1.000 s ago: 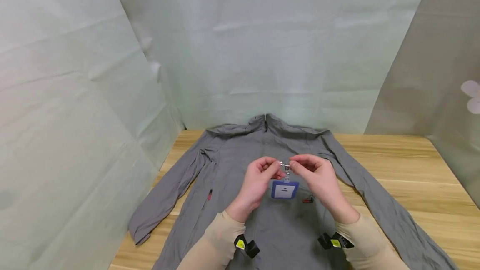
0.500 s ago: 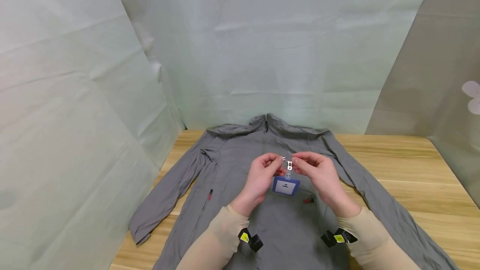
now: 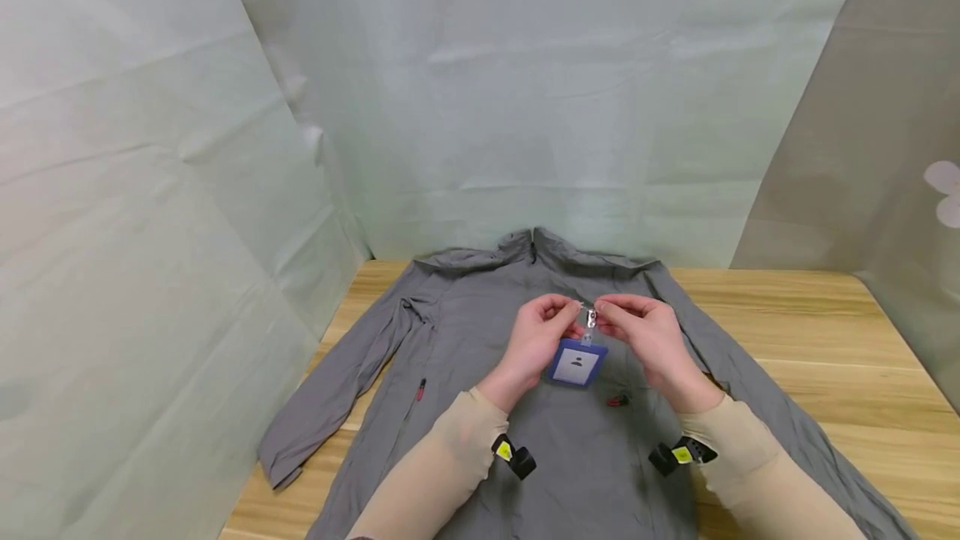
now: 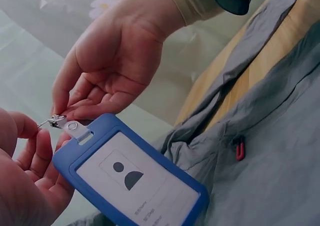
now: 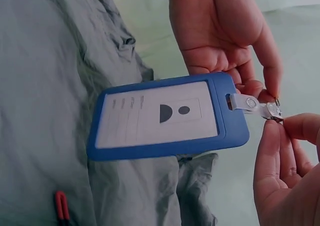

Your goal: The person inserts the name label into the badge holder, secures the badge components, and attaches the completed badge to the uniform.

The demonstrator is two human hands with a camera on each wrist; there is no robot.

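Note:
A blue-framed ID badge (image 3: 576, 363) hangs from a clear strap with a small metal clip (image 3: 591, 319) at its top. Between thumb and fingertips, my left hand (image 3: 536, 340) pinches a thin metal piece at the clip's left side. Opposite it, my right hand (image 3: 645, 336) pinches the clip's other side. In the left wrist view the badge (image 4: 135, 171) shows a person icon and printed lines, and a thin wire-like bit (image 4: 46, 122) sticks out at the left fingertips. Under both hands lies a grey zip jacket (image 3: 480, 357), spread flat; the badge hangs above its front.
The jacket lies on a wooden table (image 3: 795, 340), with its collar toward the back and sleeves out to both sides. Red zipper pulls (image 3: 421, 390) mark its pockets. Pale sheeting (image 3: 525, 107) rises behind and at the left. Each wrist wears a strapped camera (image 3: 516, 457).
Both hands have shifted up and to the right, carrying the badge along. The badge now tilts, with its lower edge swung left. Both hands keep their pinch on the clip.

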